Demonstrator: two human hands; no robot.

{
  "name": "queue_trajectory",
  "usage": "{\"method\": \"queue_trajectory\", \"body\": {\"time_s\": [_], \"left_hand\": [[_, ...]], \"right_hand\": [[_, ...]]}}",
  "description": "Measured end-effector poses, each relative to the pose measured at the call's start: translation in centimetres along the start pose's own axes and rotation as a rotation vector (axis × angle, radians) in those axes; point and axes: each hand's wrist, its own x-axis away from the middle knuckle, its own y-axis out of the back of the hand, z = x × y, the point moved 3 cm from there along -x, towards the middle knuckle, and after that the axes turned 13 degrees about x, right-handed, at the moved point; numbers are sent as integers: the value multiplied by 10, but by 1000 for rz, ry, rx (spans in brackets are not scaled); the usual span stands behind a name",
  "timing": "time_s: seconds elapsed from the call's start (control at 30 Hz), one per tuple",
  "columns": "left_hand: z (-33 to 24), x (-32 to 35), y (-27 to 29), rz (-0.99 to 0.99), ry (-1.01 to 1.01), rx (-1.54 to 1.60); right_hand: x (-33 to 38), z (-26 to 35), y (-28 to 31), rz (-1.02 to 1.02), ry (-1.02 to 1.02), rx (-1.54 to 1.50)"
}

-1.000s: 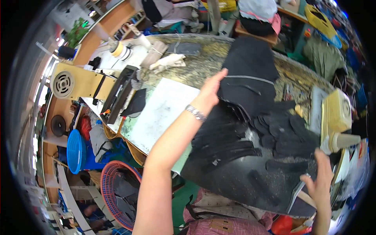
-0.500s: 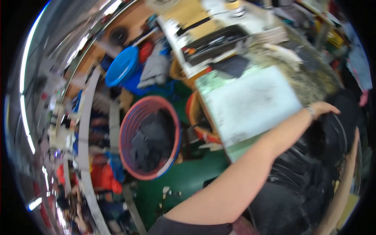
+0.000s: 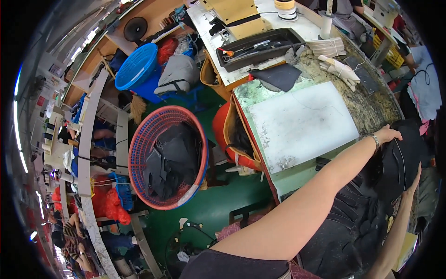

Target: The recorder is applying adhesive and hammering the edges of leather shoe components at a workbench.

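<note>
Worktable (image 3: 371, 104) w/ mottled top, white cutting board (image 3: 302, 123) flat at centre, dark fabric piece (image 3: 278, 76) at its far edge, pale gloves (image 3: 339, 69) nearby, black tool tray (image 3: 260, 46) beyond, black leather pile (image 3: 367, 204) at near-right end

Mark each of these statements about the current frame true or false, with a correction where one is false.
1. The left hand rests on the pile of black cut fabric pieces. True.
2. The round red plastic mesh basket on the floor is empty. False: it holds dark fabric pieces.
3. The flat white rectangular cutting board has a pair of scissors lying on it. False: nothing lies on the board.
4. A pair of pale work gloves lies on the table beyond the white board. True.
5. The right hand is at the far side of the black pile, with its fingers up against it. True.
6. The blue plastic basket sits on the white board. False: it stands away to the left, off the table.
</note>
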Motion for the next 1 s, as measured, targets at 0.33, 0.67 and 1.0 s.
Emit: {"method": "queue_trajectory", "body": {"time_s": [0.33, 0.67, 1.0], "left_hand": [[-78, 50, -54, 196, -280, 224], [-158, 205, 40, 98, -504, 195], [-196, 548, 256, -197, -574, 449]], "right_hand": [[37, 99, 3, 211, 191, -95], [77, 99, -101, 635, 398, 82], [412, 40, -453, 959, 266, 508]]}}
